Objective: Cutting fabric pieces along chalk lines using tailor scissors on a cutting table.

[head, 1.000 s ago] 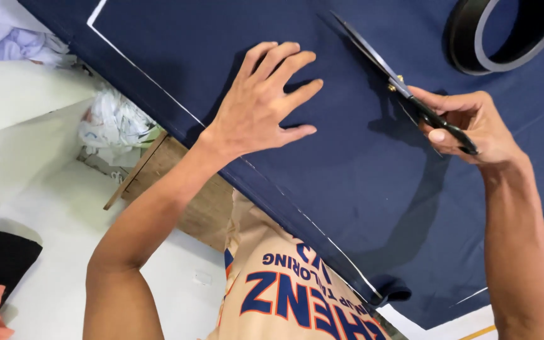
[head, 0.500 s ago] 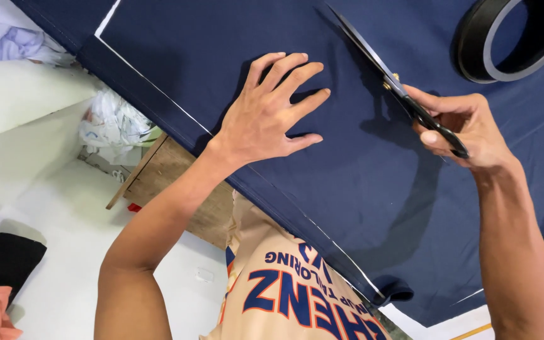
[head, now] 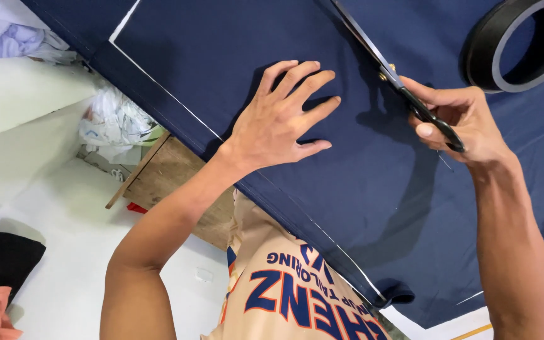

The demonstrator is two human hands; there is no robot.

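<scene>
My left hand (head: 278,123) lies flat, fingers spread wide, on the navy cloth (head: 234,56) at centre frame. My right hand (head: 458,123) grips the black scissors (head: 388,72), blades pointing toward the upper left. If my palm eases, I think the cloth could creep and the cut wander. No containers show; a black ring (head: 483,60) rests at the upper right.

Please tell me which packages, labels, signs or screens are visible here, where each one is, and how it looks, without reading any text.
Printed lettering on the person's shirt: bottom centre, navy block letters edged in orange on beige cloth.
No packages, signs or screens show.
</scene>
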